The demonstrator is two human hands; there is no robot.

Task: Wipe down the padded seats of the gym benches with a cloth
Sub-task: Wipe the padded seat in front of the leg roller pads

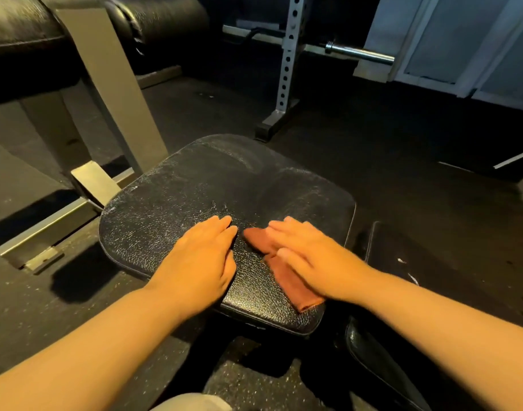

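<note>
1. One black seat fills the middle of the view; its grained surface is scuffed pale in places; a second black pad lies just beside its right edge, dimmer and only partly seen.
2. One cloth, rust-orange and folded to a strip, lies on the near right part of the seat; one end pokes out past the fingertips, the other reaches almost to the seat's near edge.
3. Two hands are on the seat; the right hand lies flat on the cloth, fingers straight and together, pressing it down.
4. The left hand rests palm-down on the bare seat just beside the cloth, fingers straight and closed up, holding nothing; the two sets of fingertips point toward each other, near but apart.
5. Behind, one white upright with a row of holes stands on the dark floor; one steel bar sticks out to its right.
6. At upper left, two black roller pads sit on a grey frame.
</note>
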